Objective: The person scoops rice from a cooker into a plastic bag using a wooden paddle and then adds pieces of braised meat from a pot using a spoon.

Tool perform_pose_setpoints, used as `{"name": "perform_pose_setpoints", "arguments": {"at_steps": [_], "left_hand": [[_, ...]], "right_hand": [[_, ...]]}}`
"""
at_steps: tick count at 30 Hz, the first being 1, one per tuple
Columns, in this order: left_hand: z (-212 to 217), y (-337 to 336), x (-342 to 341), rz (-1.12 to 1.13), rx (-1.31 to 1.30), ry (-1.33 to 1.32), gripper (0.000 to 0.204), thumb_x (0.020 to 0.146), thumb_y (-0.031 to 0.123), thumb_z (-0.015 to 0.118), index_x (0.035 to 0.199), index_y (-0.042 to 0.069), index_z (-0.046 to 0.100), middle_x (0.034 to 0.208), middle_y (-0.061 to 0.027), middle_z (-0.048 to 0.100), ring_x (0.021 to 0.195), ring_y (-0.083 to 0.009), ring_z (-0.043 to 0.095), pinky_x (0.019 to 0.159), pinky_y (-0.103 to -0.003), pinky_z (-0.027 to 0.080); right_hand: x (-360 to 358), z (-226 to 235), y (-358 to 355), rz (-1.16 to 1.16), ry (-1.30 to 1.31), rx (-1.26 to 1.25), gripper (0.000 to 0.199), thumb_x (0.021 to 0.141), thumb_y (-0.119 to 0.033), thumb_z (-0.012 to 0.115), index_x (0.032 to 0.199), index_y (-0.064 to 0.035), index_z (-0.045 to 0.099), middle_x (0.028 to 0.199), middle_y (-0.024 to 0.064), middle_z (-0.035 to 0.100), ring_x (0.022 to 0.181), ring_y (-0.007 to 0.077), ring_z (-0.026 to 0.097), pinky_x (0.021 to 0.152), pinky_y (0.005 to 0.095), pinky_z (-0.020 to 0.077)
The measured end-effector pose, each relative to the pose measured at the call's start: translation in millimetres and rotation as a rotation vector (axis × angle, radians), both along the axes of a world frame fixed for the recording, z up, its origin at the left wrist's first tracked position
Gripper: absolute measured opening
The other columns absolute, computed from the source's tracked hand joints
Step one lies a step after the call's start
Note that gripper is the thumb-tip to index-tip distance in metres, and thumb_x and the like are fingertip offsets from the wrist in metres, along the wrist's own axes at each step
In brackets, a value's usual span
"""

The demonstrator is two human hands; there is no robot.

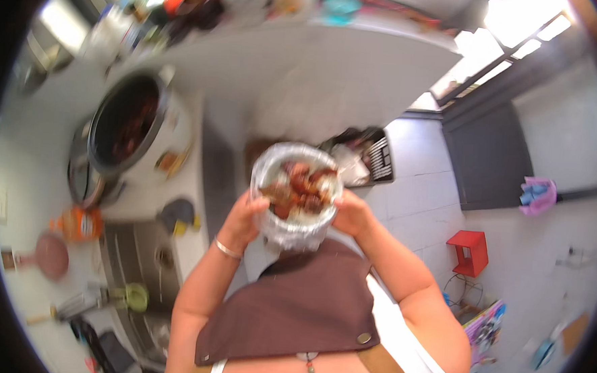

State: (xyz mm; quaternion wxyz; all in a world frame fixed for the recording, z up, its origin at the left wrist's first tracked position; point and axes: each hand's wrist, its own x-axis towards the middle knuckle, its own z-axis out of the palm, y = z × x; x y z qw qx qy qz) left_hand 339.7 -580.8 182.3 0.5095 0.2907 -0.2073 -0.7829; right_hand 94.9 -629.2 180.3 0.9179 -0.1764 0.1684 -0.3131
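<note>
Between my two hands is a round bowl (295,231), wrapped in clear, crinkled plastic. Reddish-brown glazed pieces of food (303,187) lie in it over something pale. My left hand (245,214) grips the bowl's left side, a bangle on that wrist. On the opposite side, my right hand (352,213) closes round the rim. The bowl is held level in front of my brown apron (306,302), apart from the counter. Motion blurs the picture, so the food's exact kind is unclear.
On the left counter stands a large pot (173,122) with dark reddish contents. Nearer are a sink (130,245) and an orange bottle (86,224). A black basket (383,157) sits on the floor ahead. A red stool (472,254) stands at the right.
</note>
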Motion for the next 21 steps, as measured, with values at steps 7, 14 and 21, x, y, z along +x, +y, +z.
{"name": "perform_pose_setpoints", "arguments": {"at_steps": [7,14,21], "left_hand": [[-21.1,-63.2,-145.2,-0.231,-0.001,0.033,0.070,0.083,0.041,0.066,0.135,0.002,0.039,0.130,-0.0120,0.052,0.118,-0.0245,0.052,0.099,-0.040,0.043],[-52.7,-131.5,-327.9,-0.329,0.264,0.145,0.065,0.094,0.056,0.037,0.135,0.006,0.040,0.130,-0.0102,0.053,0.115,-0.0264,0.054,0.094,-0.043,0.046],[-72.2,-129.8,-387.1,-0.260,0.550,-0.058,0.067,0.091,0.054,0.046,0.128,-0.003,0.042,0.121,-0.0257,0.053,0.110,-0.0368,0.056,0.087,-0.044,0.051]], "right_hand": [[-145.0,-36.1,-3.2,-0.349,-0.093,0.069,0.068,0.075,-0.014,0.064,0.135,0.0013,0.037,0.130,0.0166,0.050,0.118,0.0296,0.051,0.101,0.0437,0.0405],[-332.7,-66.1,-45.5,-0.637,-0.006,-0.033,0.067,0.074,-0.013,0.063,0.134,-0.0004,0.037,0.128,0.0140,0.052,0.116,0.0265,0.053,0.098,0.0397,0.0447],[-471.7,-79.2,-85.6,-0.817,0.147,0.050,0.065,0.069,-0.016,0.062,0.129,0.0020,0.042,0.120,0.0126,0.056,0.108,0.0229,0.056,0.091,0.0362,0.0455]]}}
